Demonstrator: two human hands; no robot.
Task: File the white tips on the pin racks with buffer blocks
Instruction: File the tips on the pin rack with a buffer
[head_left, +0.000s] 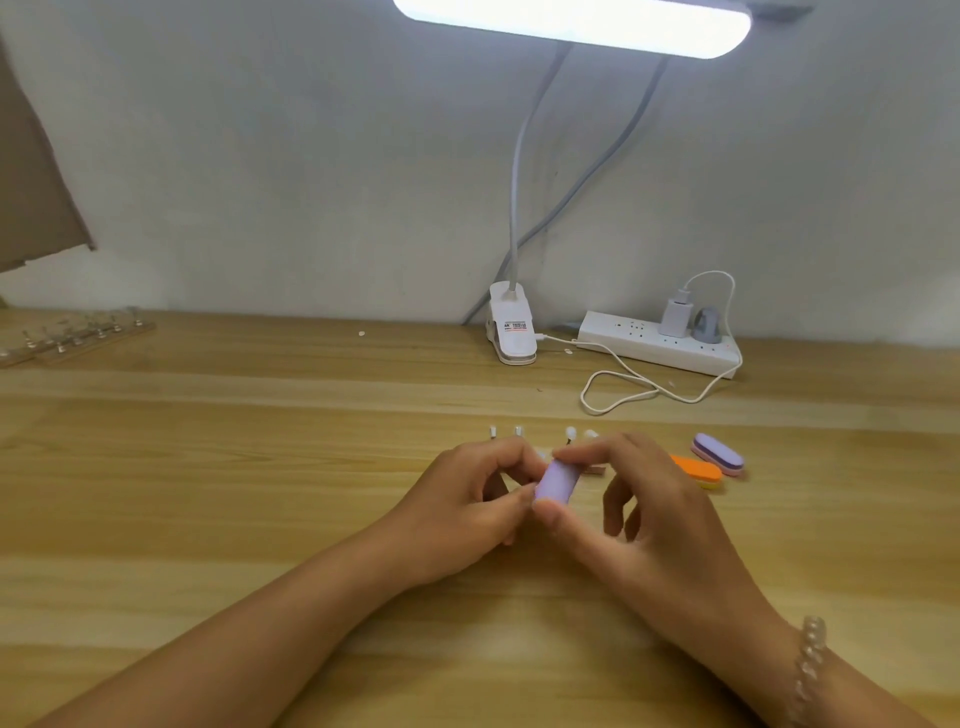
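Head view shows the filing step. The right hand (649, 519) pinches a soft lilac buffer block (557, 482) with round ends, thumb at the near end and first finger at the far end. The left hand (462, 504) is close against the left side of the block with its fingers curled in. What it pinches is hidden, so that cannot be told.

Just behind the block stand small white plastic tips (570, 432) in a row, smooth and shiny, on thin pins. Only a little brown bit of their flat pin rack (596, 471) peeks out to the right of the block.

The far end of the block looks to be rubbing one tip. Next, I think, it must slide gently back and forth, then go to the next tip, with the rack held steady.

Right of the block lie an orange and yellow foam block (696, 470) and a purple and pink foam block (718, 453), both long and round-ended. Far left of the block, more pin racks (78, 338) wait on the pale wooden table (208, 467).
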